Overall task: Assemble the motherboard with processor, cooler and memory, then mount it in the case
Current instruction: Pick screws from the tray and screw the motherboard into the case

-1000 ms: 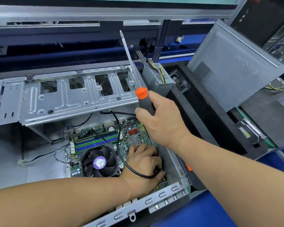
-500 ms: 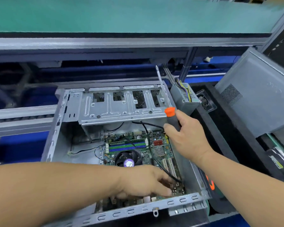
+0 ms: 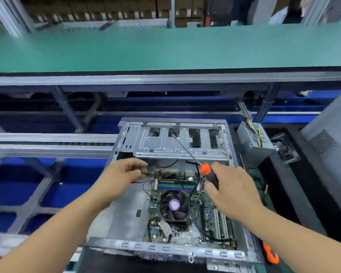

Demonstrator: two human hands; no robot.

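The motherboard (image 3: 187, 213) is seen already laid in the open case (image 3: 165, 248), cooler (image 3: 174, 204) and memory (image 3: 176, 186) fitted, so fastening appears to be the step in hand. Beyond the cooler, a screwdriver (image 3: 209, 174) is grasped by its handle in the right hand (image 3: 230, 191), shaft pointed up and away, probably to keep the tip off the board. The left hand (image 3: 124, 174) is held at the board's far-left corner with fingers loosely curled; whether anything is pinched in that grip cannot be told. Farther back, a power supply (image 3: 253, 144) is set on the counter (image 3: 283, 194) beside the case.
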